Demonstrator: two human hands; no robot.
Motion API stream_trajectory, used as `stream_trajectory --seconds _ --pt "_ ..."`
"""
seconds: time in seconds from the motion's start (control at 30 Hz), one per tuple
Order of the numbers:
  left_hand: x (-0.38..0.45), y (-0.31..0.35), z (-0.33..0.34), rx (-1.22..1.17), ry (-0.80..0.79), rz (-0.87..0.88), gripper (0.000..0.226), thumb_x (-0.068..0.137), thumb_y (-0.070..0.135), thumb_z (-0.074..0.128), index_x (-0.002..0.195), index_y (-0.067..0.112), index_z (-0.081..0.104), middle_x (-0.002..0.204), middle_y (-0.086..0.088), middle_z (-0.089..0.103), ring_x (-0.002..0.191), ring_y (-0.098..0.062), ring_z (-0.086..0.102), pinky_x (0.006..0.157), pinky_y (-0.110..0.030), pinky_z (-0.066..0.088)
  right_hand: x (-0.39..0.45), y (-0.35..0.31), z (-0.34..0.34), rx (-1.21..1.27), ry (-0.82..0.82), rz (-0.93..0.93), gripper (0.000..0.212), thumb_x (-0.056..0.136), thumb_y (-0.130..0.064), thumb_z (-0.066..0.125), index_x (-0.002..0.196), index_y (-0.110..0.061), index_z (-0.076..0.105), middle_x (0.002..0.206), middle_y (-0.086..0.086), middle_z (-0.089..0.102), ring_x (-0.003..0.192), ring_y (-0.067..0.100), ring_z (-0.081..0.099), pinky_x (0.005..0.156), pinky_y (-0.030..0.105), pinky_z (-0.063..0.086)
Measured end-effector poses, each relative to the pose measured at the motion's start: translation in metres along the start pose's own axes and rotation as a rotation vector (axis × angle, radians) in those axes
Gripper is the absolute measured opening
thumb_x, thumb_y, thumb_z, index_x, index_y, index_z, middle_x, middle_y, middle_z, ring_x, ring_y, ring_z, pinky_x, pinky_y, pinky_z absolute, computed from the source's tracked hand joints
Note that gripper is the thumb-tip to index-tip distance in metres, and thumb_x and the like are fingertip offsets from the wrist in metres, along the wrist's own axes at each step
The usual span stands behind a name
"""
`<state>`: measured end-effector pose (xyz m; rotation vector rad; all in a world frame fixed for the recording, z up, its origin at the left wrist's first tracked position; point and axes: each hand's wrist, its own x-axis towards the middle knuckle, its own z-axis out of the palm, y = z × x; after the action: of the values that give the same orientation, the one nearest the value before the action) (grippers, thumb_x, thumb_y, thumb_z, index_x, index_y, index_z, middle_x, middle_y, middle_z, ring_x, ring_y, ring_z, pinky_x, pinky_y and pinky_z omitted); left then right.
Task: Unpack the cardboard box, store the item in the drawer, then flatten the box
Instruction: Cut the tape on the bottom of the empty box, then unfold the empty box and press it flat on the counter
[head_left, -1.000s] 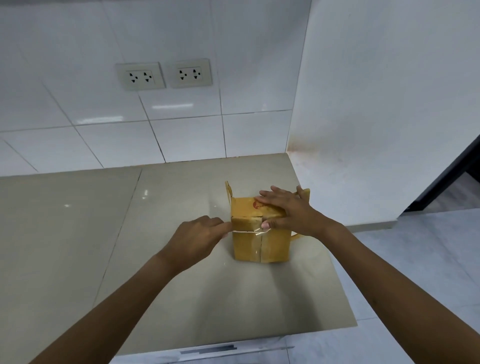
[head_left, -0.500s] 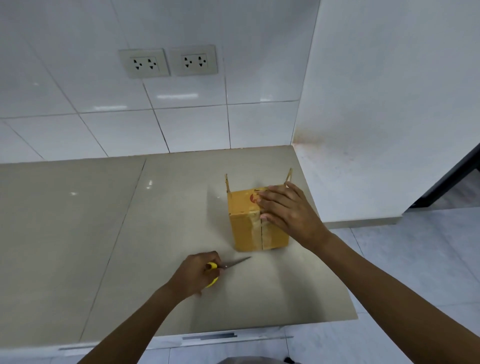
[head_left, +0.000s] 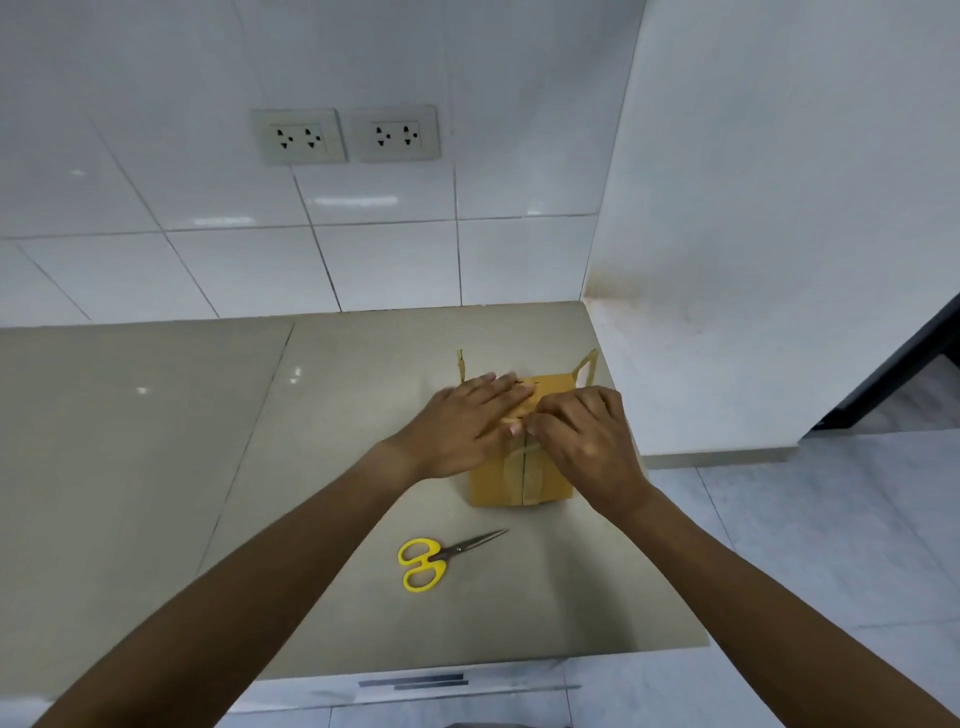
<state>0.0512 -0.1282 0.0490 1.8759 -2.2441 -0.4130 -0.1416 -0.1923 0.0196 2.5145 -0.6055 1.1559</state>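
A small brown cardboard box (head_left: 501, 480) stands on the beige countertop (head_left: 311, 467) near its right end, with clear tape down the front seam and two flaps sticking up at the back. My left hand (head_left: 457, 426) lies flat across the box top, fingers stretched out. My right hand (head_left: 587, 441) is curled over the top front edge, its fingertips pinching at the taped seam. What is inside the box is hidden. Below the counter's front edge shows a white drawer front with a dark handle (head_left: 413, 682).
Yellow-handled scissors (head_left: 441, 558) lie shut on the counter just in front of the box. A white tiled wall with two sockets (head_left: 345, 135) is behind, a white side wall (head_left: 753, 260) to the right, and grey floor tiles (head_left: 805, 545) beyond the counter's right edge.
My left hand laid the scissors down on the counter and moved up onto the box top. My right hand shifted from the top to the front seam.
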Motion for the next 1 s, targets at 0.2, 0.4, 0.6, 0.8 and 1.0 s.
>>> stream_trajectory --seconds 0.2,0.4,0.6,0.8,1.0 --pt "0.006 -0.007 0.019 -0.058 0.079 -0.159 0.062 0.092 0.065 0.029 0.149 0.04 0.021 0.155 -0.005 0.03 0.134 -0.03 0.028 0.111 -0.045 0.03 0.008 0.004 0.002 0.038 -0.003 0.113 0.026 0.095 -0.029 0.054 0.081 -0.02 0.074 0.091 0.0 0.072 0.086 0.026 0.066 0.077 0.036 0.044" --pt "-0.01 -0.025 0.022 -0.215 0.194 -0.254 0.07 0.087 0.07 0.03 0.149 0.04 0.019 0.14 -0.006 0.044 0.126 -0.026 0.04 0.105 -0.039 0.036 0.007 -0.003 0.009 0.339 -0.068 0.37 0.014 0.092 -0.026 0.058 0.092 -0.019 0.07 0.098 -0.004 0.071 0.096 0.021 0.062 0.078 0.042 0.049" --pt "-0.025 -0.016 0.036 -0.836 0.629 -0.438 0.042 0.094 0.06 0.038 0.134 0.046 0.043 0.12 0.008 0.06 0.101 -0.005 0.062 0.071 -0.037 0.061 0.031 -0.011 0.004 0.512 -0.002 0.505 0.007 0.091 -0.02 0.062 0.095 -0.024 0.066 0.095 -0.007 0.07 0.098 0.012 0.053 0.078 0.045 0.049" --pt "-0.036 -0.013 0.059 -1.325 0.526 -0.712 0.033 0.097 0.052 0.039 0.105 0.031 0.062 0.112 -0.007 0.06 0.1 -0.025 0.06 0.061 -0.042 0.061 0.045 -0.017 -0.004 0.595 -0.027 0.508 0.015 0.093 -0.024 0.056 0.099 -0.017 0.068 0.103 -0.004 0.07 0.105 0.014 0.054 0.084 0.046 0.049" --pt "-0.034 -0.024 0.062 -1.289 0.516 -0.771 0.032 0.098 0.051 0.034 0.104 0.031 0.058 0.109 -0.004 0.059 0.097 -0.022 0.058 0.056 -0.036 0.058 0.041 -0.014 -0.013 0.612 -0.012 0.539 0.014 0.094 -0.019 0.057 0.102 -0.014 0.067 0.106 -0.003 0.07 0.106 0.017 0.057 0.087 0.044 0.049"
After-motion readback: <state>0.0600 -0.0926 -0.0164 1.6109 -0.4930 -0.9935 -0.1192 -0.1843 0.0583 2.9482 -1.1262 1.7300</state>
